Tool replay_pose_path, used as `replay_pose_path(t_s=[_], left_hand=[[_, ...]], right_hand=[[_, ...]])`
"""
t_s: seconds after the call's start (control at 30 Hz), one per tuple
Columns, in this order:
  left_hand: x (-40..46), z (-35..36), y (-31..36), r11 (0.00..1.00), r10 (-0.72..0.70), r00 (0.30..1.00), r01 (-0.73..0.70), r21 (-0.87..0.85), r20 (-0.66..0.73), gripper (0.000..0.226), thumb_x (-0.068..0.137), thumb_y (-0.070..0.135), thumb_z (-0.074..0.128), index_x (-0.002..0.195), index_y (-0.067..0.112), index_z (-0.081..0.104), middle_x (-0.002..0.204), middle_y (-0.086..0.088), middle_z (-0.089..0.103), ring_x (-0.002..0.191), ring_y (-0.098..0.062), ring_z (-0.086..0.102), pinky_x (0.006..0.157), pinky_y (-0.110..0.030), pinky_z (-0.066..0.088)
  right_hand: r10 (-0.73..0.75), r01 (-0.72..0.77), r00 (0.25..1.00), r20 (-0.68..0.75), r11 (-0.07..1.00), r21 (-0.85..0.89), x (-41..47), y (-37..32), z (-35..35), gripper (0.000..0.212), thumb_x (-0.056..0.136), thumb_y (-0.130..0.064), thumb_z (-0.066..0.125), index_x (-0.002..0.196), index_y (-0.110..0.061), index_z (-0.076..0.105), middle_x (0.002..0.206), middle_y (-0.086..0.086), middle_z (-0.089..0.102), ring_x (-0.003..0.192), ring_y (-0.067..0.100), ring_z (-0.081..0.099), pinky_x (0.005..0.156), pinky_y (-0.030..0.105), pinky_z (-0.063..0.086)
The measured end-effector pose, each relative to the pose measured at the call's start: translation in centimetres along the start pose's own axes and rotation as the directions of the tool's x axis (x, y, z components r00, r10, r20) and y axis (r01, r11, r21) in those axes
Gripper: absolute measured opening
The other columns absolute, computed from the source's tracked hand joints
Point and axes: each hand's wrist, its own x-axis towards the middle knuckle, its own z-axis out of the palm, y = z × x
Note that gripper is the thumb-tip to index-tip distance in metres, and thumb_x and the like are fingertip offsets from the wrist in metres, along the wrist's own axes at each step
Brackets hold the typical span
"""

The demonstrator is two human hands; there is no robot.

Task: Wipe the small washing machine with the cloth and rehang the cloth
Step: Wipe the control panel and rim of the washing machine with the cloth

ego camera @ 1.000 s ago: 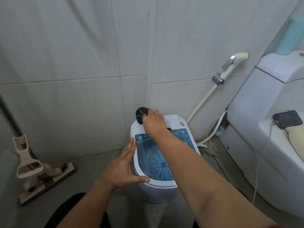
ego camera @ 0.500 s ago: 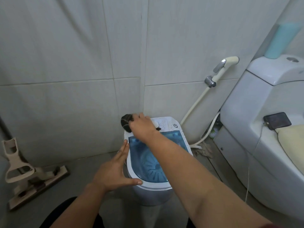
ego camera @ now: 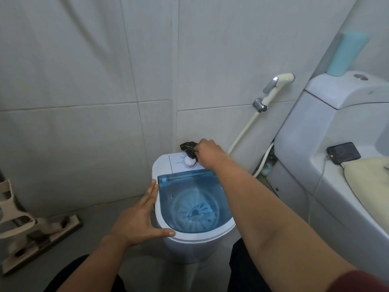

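Head view: the right hand (ego camera: 207, 153) pinches a dark bunched cloth (ego camera: 188, 148) at the rear control panel (ego camera: 181, 162) of the small washing machine (ego camera: 189, 207), the wad resting just behind the white dial (ego camera: 189, 162). A moment earlier the same wad sat at the back left corner of the panel; it now lies nearer the middle, a rightward sweep along the rear edge. The left hand (ego camera: 140, 220) remains braced on the machine's left rim, fingers extended and close together, thumb hooked over the front lip. The translucent blue lid (ego camera: 185, 186) is closed. By this evidence, wiping is under way on the panel; rehanging is not yet begun.
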Motion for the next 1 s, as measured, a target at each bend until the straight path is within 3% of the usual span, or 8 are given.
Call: replay_pose_path(t_s=[0.13,0.23,0.37,0.47,0.57,0.67,0.77,1.0], left_hand=[[0.0,0.0,0.1,1.000,-0.001,1.000,0.001,-0.004,-0.007,0.147,0.050,0.100,0.064,0.156,0.049,-0.025,0.156,0.043,-0.030,0.155,0.005,0.012,0.116,-0.033,0.043],[-0.1,0.0,0.2,1.000,-0.001,1.000,0.001,-0.019,-0.005,0.148,0.049,0.100,0.065,0.156,0.049,-0.024,0.157,0.043,-0.029,0.155,0.003,0.017,0.117,-0.034,0.043],[-0.1,0.0,0.1,1.000,0.002,1.000,-0.002,-0.024,-0.008,0.148,0.049,0.099,0.065,0.155,0.050,-0.025,0.157,0.044,-0.029,0.154,0.003,0.019,0.115,-0.034,0.045],[0.0,0.0,0.1,0.999,0.013,1.000,-0.014,-0.038,-0.017,0.147,0.049,0.099,0.066,0.155,0.050,-0.023,0.157,0.044,-0.027,0.153,0.006,0.015,0.114,-0.030,0.045],[0.0,-0.1,0.1,0.999,0.010,1.000,-0.011,-0.040,-0.022,0.148,0.047,0.100,0.066,0.156,0.051,-0.022,0.157,0.044,-0.027,0.151,0.009,0.016,0.111,-0.029,0.047],[0.0,-0.1,0.1,0.999,0.012,1.000,-0.012,-0.035,-0.017,0.148,0.047,0.100,0.065,0.155,0.051,-0.024,0.157,0.044,-0.029,0.151,0.008,0.019,0.109,-0.030,0.049],[0.0,-0.1,0.2,0.999,0.012,1.000,-0.012,-0.031,-0.011,0.148,0.047,0.101,0.064,0.155,0.051,-0.025,0.157,0.044,-0.029,0.151,0.007,0.021,0.108,-0.031,0.050],[-0.1,-0.3,0.3,1.000,0.014,1.000,-0.014,-0.023,-0.004,0.148,0.048,0.101,0.063,0.154,0.050,-0.026,0.156,0.043,-0.031,0.152,0.006,0.018,0.111,-0.030,0.048]], right_hand=[[0.012,-0.009,0.992,-0.123,1.000,0.028,-2.6,1.0,2.7,0.037,0.097,-0.010,0.050,0.132,-0.013,0.058,0.144,0.013,0.049,0.123,0.038,0.048,0.093,0.045,0.048],[0.014,-0.002,0.979,-0.203,0.998,0.057,-4.0,0.7,4.8,0.048,0.094,-0.005,0.054,0.142,-0.005,0.052,0.153,0.018,0.045,0.138,0.040,0.042,0.111,0.050,0.040],[0.021,-0.003,0.968,-0.250,0.997,0.073,-5.5,0.8,6.2,0.047,0.093,-0.006,0.056,0.140,-0.005,0.055,0.151,0.019,0.048,0.139,0.041,0.043,0.111,0.055,0.041],[0.000,0.007,0.977,-0.211,1.000,0.030,-6.0,0.8,5.9,0.048,0.097,-0.010,0.051,0.146,-0.008,0.050,0.156,0.017,0.042,0.143,0.039,0.038,0.115,0.053,0.037],[-0.015,0.011,0.991,-0.131,0.999,-0.031,-5.3,1.0,4.9,0.053,0.102,-0.011,0.041,0.155,-0.009,0.035,0.164,0.016,0.026,0.152,0.036,0.021,0.121,0.053,0.025],[0.064,-0.065,0.995,-0.083,0.998,-0.012,-4.2,1.0,4.0,0.055,0.105,-0.012,0.035,0.159,-0.009,0.024,0.167,0.017,0.014,0.154,0.036,0.011,0.123,0.053,0.020],[0.136,-0.131,0.988,-0.067,0.989,0.073,-3.0,1.1,3.6,0.052,0.109,-0.024,0.034,0.158,-0.011,0.027,0.167,0.017,0.019,0.153,0.037,0.017,0.123,0.053,0.021],[0.131,-0.113,0.984,-0.119,0.982,0.149,-3.9,1.9,4.0,0.063,0.105,-0.054,0.037,0.156,-0.018,0.034,0.164,0.012,0.028,0.149,0.032,0.028,0.122,0.044,0.026]])
